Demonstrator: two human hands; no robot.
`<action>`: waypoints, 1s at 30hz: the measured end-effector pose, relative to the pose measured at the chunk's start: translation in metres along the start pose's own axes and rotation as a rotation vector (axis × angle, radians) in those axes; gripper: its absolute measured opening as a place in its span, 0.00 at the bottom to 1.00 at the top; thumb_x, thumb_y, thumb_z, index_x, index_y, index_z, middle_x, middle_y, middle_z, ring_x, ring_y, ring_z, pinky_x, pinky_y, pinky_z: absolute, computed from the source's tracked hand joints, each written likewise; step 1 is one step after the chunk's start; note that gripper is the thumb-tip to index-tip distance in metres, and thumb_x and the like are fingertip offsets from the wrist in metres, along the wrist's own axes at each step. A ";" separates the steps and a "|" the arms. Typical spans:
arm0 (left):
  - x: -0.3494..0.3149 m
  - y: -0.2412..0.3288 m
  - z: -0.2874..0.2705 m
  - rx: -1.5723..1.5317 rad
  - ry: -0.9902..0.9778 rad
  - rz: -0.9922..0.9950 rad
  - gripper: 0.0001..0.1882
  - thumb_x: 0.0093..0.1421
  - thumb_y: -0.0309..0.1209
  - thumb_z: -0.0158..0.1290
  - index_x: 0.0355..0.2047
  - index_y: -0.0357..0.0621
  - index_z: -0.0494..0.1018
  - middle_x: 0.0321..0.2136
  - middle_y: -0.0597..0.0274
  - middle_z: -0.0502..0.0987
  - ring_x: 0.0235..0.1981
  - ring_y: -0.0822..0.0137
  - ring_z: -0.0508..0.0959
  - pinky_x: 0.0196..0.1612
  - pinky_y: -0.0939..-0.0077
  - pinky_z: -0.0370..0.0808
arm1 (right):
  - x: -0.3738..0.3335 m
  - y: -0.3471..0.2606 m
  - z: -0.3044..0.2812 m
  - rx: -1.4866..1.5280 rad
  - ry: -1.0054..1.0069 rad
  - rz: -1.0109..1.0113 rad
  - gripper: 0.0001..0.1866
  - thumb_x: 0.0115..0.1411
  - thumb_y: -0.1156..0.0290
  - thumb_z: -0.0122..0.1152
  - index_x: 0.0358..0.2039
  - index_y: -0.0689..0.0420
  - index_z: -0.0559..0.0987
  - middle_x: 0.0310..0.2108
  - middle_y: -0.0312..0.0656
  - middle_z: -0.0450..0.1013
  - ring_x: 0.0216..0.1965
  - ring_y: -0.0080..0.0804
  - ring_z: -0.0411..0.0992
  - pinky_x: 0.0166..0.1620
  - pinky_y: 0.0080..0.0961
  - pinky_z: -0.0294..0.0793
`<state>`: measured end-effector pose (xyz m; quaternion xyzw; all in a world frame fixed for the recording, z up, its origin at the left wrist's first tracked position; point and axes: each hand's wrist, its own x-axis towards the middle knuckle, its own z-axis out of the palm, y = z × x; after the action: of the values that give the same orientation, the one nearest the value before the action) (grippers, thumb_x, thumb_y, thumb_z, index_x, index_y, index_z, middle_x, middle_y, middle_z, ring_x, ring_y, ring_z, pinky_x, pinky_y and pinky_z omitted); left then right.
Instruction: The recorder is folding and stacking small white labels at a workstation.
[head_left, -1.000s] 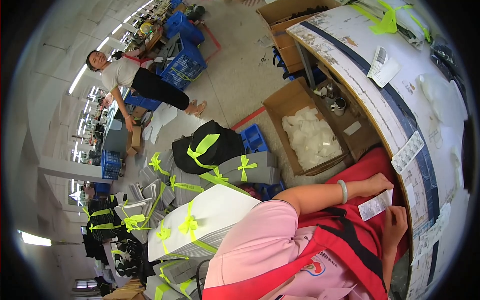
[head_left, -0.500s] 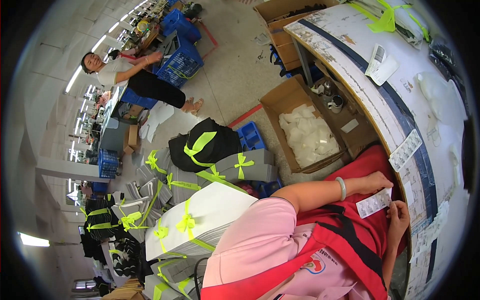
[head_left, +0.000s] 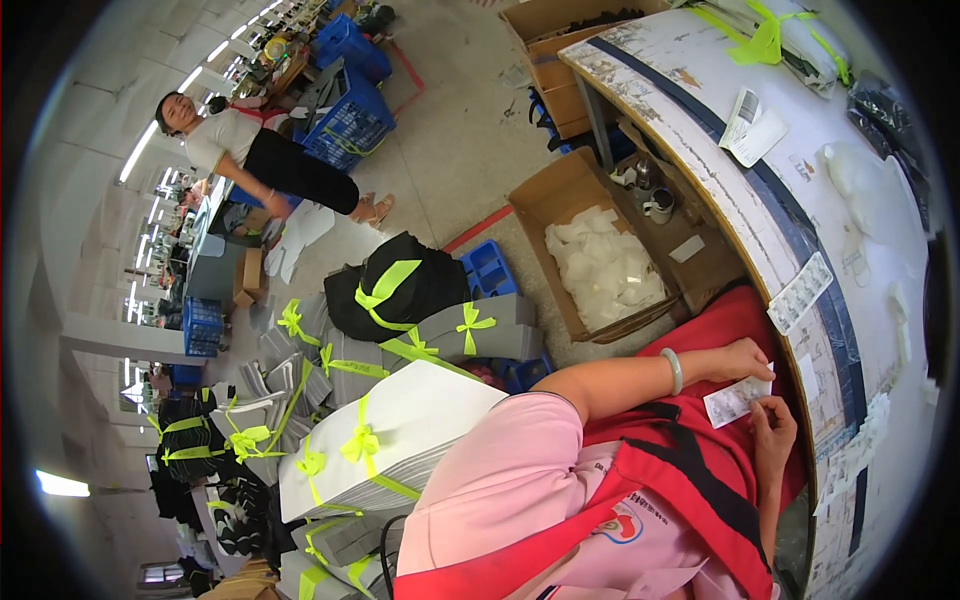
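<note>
Label sheet [head_left: 728, 404], just one, is out over the red apron [head_left: 755, 316], at the near side of the worn white table [head_left: 810, 115]. Two bare hands are at it. The left hand [head_left: 742, 359], with one pale bangle [head_left: 672, 372] at its wrist, is narrowed to a pinch and holds the sheet's corner nearest the table. The right hand [head_left: 774, 427] is curled, its fingertips at the sheet's edge; whether they grip it or merely touch, I can't tell. On the table, one strip of labels [head_left: 800, 292] lies by the edge, and two white slips [head_left: 758, 139] overlap farther off. One open cardboard box [head_left: 560, 185] of white pieces stands left of the table, one cup [head_left: 658, 207] near its right side. Farther left sits one white-topped stack [head_left: 430, 408] tied with two lime bows [head_left: 360, 443]; beyond it, one black bundle [head_left: 432, 282] wears a lime ribbon [head_left: 385, 290]. One co-worker [head_left: 225, 138] stands at the far left, near a blue basket [head_left: 340, 143].
</note>
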<state>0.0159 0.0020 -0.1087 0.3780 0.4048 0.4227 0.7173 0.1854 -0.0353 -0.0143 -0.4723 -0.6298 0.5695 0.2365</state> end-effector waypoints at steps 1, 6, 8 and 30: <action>0.001 -0.002 0.000 -0.033 0.006 -0.009 0.11 0.54 0.31 0.60 0.19 0.36 0.77 0.16 0.69 0.73 0.17 0.76 0.69 0.20 0.76 0.65 | 0.000 0.002 0.000 -0.002 0.001 -0.001 0.03 0.60 0.76 0.59 0.29 0.59 0.74 0.21 0.27 0.66 0.22 0.11 0.60 0.25 0.11 0.59; 0.003 -0.005 -0.003 -0.125 -0.013 -0.021 0.11 0.55 0.31 0.58 0.23 0.34 0.78 0.19 0.68 0.75 0.20 0.78 0.71 0.23 0.78 0.67 | -0.002 0.006 0.001 -0.008 -0.024 -0.024 0.03 0.60 0.76 0.59 0.29 0.59 0.75 0.21 0.27 0.67 0.22 0.11 0.61 0.25 0.11 0.59; 0.002 -0.001 0.002 -0.165 -0.013 -0.047 0.10 0.56 0.30 0.58 0.23 0.34 0.78 0.20 0.67 0.76 0.21 0.77 0.73 0.23 0.78 0.68 | -0.004 0.007 -0.001 -0.031 -0.010 -0.029 0.03 0.60 0.77 0.59 0.29 0.59 0.75 0.21 0.27 0.67 0.21 0.12 0.62 0.25 0.11 0.60; -0.006 0.000 -0.001 -0.109 0.016 0.010 0.12 0.55 0.31 0.58 0.18 0.37 0.76 0.16 0.68 0.74 0.18 0.76 0.71 0.21 0.76 0.67 | -0.006 0.006 0.009 -0.056 -0.030 -0.038 0.03 0.58 0.78 0.61 0.29 0.60 0.76 0.20 0.28 0.67 0.21 0.12 0.63 0.26 0.11 0.61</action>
<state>0.0132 -0.0028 -0.1073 0.3372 0.3848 0.4508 0.7314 0.1831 -0.0456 -0.0208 -0.4580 -0.6578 0.5541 0.2245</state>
